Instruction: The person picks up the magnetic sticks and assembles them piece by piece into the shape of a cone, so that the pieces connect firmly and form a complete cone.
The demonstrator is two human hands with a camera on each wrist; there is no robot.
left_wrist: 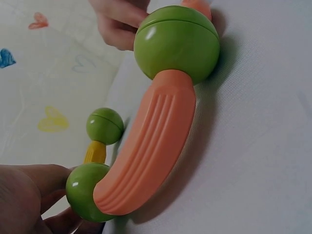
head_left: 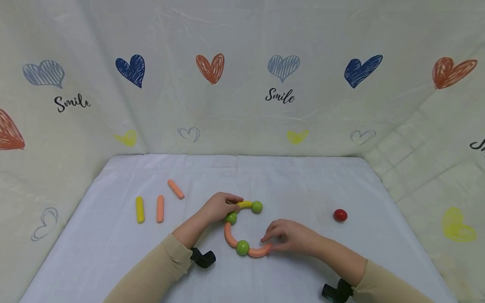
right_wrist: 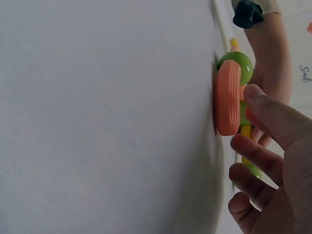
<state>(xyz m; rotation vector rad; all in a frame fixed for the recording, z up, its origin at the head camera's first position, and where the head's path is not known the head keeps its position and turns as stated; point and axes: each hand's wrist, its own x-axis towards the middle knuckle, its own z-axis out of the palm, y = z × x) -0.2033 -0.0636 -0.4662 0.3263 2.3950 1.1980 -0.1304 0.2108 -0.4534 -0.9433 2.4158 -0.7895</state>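
Toy chain [head_left: 228, 236] with green balls [head_left: 243, 248] lies on table [head_left: 295, 282]. Left hand [head_left: 220, 207] holds its yellow arc [head_left: 245, 204]; right hand [head_left: 293, 237], fingers parted, at orange arc [head_left: 258, 253], contact unclear. Three loose sticks [head_left: 160, 209] lie left, red ball [head_left: 340, 215] right.

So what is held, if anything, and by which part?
Left hand pinches the yellow curved piece between two green balls. Right hand: at the end of an orange curved piece, grip unclear.
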